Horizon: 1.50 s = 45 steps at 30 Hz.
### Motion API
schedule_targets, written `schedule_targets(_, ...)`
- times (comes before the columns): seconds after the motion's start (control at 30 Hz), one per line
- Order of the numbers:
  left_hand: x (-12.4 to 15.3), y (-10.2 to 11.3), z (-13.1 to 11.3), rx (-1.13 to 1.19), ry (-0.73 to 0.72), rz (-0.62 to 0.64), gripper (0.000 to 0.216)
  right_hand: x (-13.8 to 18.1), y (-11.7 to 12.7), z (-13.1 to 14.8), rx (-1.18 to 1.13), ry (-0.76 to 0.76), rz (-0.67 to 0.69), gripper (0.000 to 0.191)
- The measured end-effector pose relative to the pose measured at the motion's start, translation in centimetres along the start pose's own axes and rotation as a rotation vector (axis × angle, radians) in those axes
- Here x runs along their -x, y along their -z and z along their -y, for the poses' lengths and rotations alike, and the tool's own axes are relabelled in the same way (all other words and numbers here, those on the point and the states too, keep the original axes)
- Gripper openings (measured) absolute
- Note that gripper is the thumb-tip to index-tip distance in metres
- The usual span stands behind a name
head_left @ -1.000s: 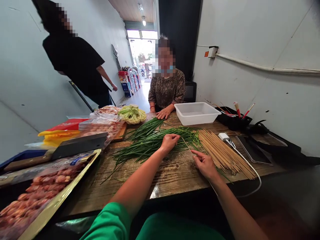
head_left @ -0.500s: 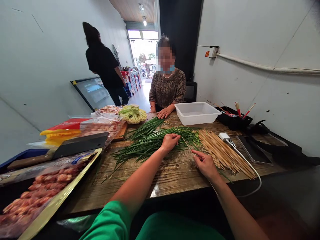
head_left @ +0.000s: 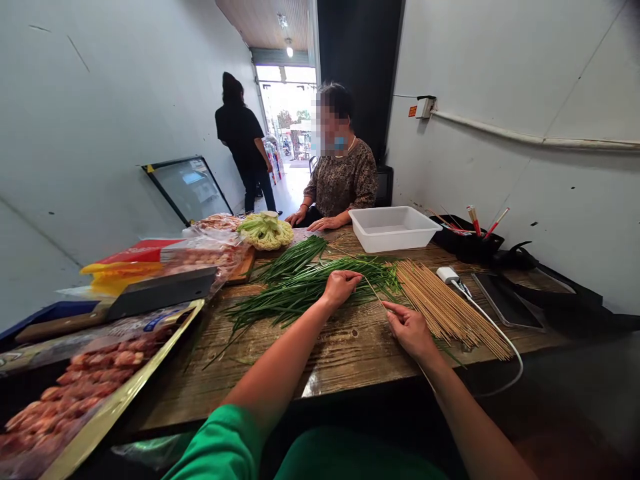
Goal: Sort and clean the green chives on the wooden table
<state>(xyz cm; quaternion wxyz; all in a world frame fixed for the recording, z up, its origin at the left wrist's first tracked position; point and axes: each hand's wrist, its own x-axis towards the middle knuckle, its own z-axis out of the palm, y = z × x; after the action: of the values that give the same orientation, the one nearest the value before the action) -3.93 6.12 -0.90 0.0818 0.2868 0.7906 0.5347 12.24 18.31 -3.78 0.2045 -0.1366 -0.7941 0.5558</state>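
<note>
A thin bamboo skewer (head_left: 373, 291) runs slantwise between my two hands. My right hand (head_left: 410, 330) is closed around it, thumb against forefinger, and its lower end shows below the wrist. At the upper tip, my left hand (head_left: 343, 288) is closed in a pinch; whether a green stalk is also between those fingers I cannot tell. Long green chives (head_left: 285, 293) lie spread under and behind my left hand. Beside my right hand, many loose bamboo skewers (head_left: 450, 307) are laid out on the wooden table (head_left: 345, 360).
A white plastic bin (head_left: 395, 243) stands at the back, near a seated person (head_left: 345, 173). Cauliflower (head_left: 265, 232), bagged meat (head_left: 210, 257), a cleaver (head_left: 160, 293) and a meat tray (head_left: 125, 393) fill the left. A charger (head_left: 447, 274) and phone (head_left: 507, 300) lie right.
My hands and the skewer stay almost still. The seated person has turned their head to the side and drawn a hand back from the chives. The standing person has walked toward the doorway.
</note>
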Motion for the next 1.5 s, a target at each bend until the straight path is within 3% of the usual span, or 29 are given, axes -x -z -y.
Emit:
schedule_targets(0.07,0.5,-0.2,-0.4,-0.028,-0.045,0.061,0.028,-0.1,0.0,-0.1,-0.001,0.006,-0.006,0.039)
schedule_targets(0.2,1.8,-0.7,-1.7,-0.082,-0.225,0.419,0.030,-0.3,0.0,-0.4,-0.022,-0.006,-0.024,0.038)
schedule_targets(0.27,2.0,-0.5,-2.2,-0.172,-0.304,0.503,0.032,-0.5,0.0,-0.5,-0.041,-0.014,-0.026,0.036)
schedule_targets(0.33,1.8,0.2,-2.4,-0.314,-0.341,0.340,0.034,-0.6,0.0,-0.6,-0.050,-0.016,-0.021,0.036)
schedule_targets(0.43,0.9,2.1,-2.0,-0.612,-0.287,-0.068,0.026,-0.5,0.0,-0.6,-0.018,-0.008,-0.010,0.036)
schedule_targets(0.5,0.5,3.3,-1.3,-0.798,-0.219,-0.167,0.020,-0.5,0.0,-0.5,0.008,-0.002,-0.007,0.037)
schedule_targets(0.63,0.2,4.5,0.0,-0.929,-0.090,-0.214,0.035,-0.5,-0.1,-0.5,0.034,0.004,-0.001,0.040)
schedule_targets(0.8,-0.1,5.2,0.8,-0.955,0.043,-0.228,0.020,-0.5,-0.2,-0.6,0.070,0.034,0.012,0.040)
schedule_targets(0.93,-0.4,5.6,0.9,-0.931,0.049,-0.219,0.021,-0.4,-0.1,-0.3,0.118,0.036,0.039,0.041)
schedule_targets(1.1,-0.2,5.7,0.3,-0.943,-0.069,-0.210,0.018,-0.3,0.0,0.0,0.146,0.040,0.055,0.043)
schedule_targets(1.2,0.0,5.0,-0.2,-0.919,-0.162,-0.200,0.023,-0.3,0.0,0.0,0.140,0.046,0.060,0.044)
schedule_targets(1.3,0.2,3.7,-0.4,-0.836,-0.224,-0.110,0.027,-0.2,0.0,0.2,0.133,0.056,0.068,0.044)
schedule_targets(1.4,0.2,2.2,-0.2,-0.656,-0.217,-0.019,0.027,0.0,0.1,0.5,0.114,0.066,0.081,0.042)
schedule_targets(1.5,0.1,1.1,0.2,-0.424,-0.151,-0.014,0.027,0.1,0.1,0.8,0.116,0.069,0.082,0.039)
